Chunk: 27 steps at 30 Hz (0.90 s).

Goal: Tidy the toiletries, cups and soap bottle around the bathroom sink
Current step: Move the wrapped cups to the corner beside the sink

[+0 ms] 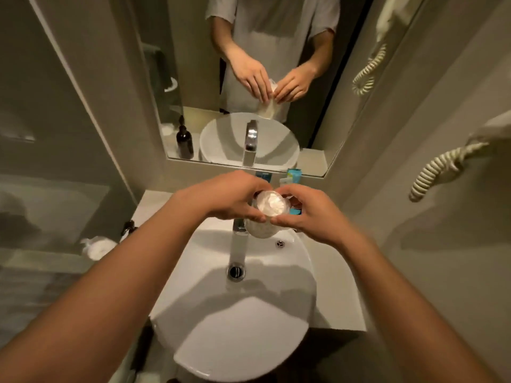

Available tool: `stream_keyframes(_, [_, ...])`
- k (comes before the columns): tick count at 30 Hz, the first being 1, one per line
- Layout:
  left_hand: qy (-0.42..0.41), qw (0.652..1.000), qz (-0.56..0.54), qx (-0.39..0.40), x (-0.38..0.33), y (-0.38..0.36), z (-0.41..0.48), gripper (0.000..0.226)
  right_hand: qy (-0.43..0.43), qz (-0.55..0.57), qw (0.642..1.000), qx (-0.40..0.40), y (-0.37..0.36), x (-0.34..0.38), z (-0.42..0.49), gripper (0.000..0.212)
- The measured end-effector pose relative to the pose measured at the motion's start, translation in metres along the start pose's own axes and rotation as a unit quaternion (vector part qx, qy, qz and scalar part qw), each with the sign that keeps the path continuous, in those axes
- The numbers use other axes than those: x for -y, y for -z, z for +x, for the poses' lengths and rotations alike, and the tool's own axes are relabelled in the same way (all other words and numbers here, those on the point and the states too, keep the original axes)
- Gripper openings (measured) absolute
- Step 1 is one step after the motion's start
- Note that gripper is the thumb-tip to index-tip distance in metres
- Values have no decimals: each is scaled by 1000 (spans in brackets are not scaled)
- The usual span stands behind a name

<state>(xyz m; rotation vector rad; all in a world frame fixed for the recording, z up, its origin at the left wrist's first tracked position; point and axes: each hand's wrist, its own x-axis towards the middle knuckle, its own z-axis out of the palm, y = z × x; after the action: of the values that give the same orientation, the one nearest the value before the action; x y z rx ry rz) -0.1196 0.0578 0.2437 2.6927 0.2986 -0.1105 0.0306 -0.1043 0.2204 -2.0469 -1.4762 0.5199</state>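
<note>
White plastic wrap covers the cup (269,210) that you are holding above the back of the sink (235,299), just over the tap (238,239). Your left hand (229,197) and right hand (312,214) both pinch it at the rim, fingertips closed on the wrapping from either side. Behind the sink, against the mirror (249,78), stand blue toiletries (293,175), partly hidden by your hands. Left of the sink, the dark soap bottle (128,227) shows only its pump, with a second wrapped white item (96,247) lying beside it, probably another cup. I judge the tidying as midway at best: this cup has no resting place yet, and the item left of the sink looks unsorted.
</note>
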Motion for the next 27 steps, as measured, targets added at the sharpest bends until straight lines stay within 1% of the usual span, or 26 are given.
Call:
stream_keyframes(5, [-46, 999, -17, 23, -41, -27, 73, 49, -66, 29, 997, -23, 38, -66, -26, 48])
stream_keyframes(10, [-74, 996, -34, 43, -59, -64, 132, 49, -118, 30, 992, -38, 54, -115, -42, 50])
stream_keyframes(17, [-81, 990, -65, 94, -51, -114, 193, 46, -198, 41, 977, -60, 38, -172, -40, 52])
stream_keyframes(23, [-117, 984, -9, 136, -40, -131, 250, 50, -268, 42, 957, -102, 16, -212, -22, 57])
stream_keyframes(27, [-133, 978, -7, 158, -33, -146, 284, 53, -299, 51, 944, -132, 3, -237, -11, 56])
